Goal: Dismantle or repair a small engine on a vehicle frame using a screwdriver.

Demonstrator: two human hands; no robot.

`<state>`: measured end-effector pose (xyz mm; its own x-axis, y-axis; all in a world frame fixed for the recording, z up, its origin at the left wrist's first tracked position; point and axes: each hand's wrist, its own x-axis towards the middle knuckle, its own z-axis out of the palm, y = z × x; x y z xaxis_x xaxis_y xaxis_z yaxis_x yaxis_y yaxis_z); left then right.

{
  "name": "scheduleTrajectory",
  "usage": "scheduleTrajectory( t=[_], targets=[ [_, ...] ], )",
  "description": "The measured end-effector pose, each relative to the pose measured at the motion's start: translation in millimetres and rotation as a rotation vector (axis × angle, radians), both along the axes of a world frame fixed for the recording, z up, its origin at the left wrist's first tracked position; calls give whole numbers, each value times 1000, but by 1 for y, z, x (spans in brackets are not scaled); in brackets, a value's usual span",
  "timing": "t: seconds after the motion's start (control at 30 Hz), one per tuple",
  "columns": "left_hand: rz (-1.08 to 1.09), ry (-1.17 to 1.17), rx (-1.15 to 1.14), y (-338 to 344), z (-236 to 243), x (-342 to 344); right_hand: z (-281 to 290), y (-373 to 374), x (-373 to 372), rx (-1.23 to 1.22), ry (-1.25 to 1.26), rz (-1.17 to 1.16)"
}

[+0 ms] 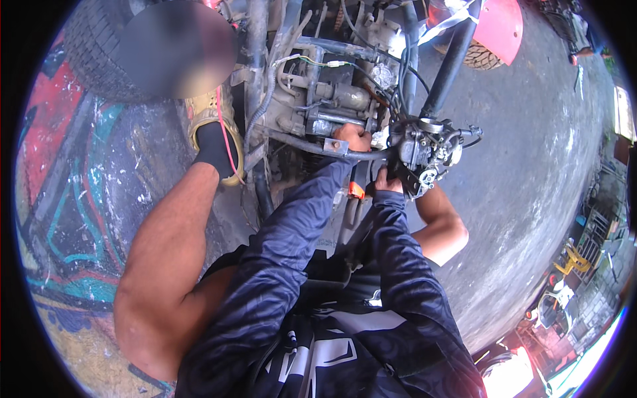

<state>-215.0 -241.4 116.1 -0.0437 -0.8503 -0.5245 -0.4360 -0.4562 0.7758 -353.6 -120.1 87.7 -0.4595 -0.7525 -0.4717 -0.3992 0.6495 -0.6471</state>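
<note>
I am crouched beside a stripped motorcycle frame and engine [332,99]. My left hand [353,137] reaches in and rests against the engine block near a grey hose [318,147]; its fingers curl around something I cannot make out. My right hand [387,180] holds the underside of a metal carburetor [428,149] with black hoses attached, held up next to the engine. Both arms wear dark patterned sleeves. An orange-tipped tool [356,190] sticks out between my forearms.
A black tyre [99,46] is at the upper left. My left foot in a tan shoe [212,126] is planted by the frame. A red fender [497,26] sits at the top right. Painted ground lies left, grey concrete [531,172] right, and clutter lines the far right edge.
</note>
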Motion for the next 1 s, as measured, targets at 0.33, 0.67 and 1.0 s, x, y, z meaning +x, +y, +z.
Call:
scheduleTrajectory(
  t=[0.33,0.67,1.0],
  targets=[
    [-23,-62,-148,0,-13,-3,-25,9,-2,-229,155,56],
    [-41,-41,-96,-5,-9,-10,-41,15,-11,-276,110,14],
    [-46,-77,81,-18,3,-1,-17,6,-4,29,443,513]
  ],
)
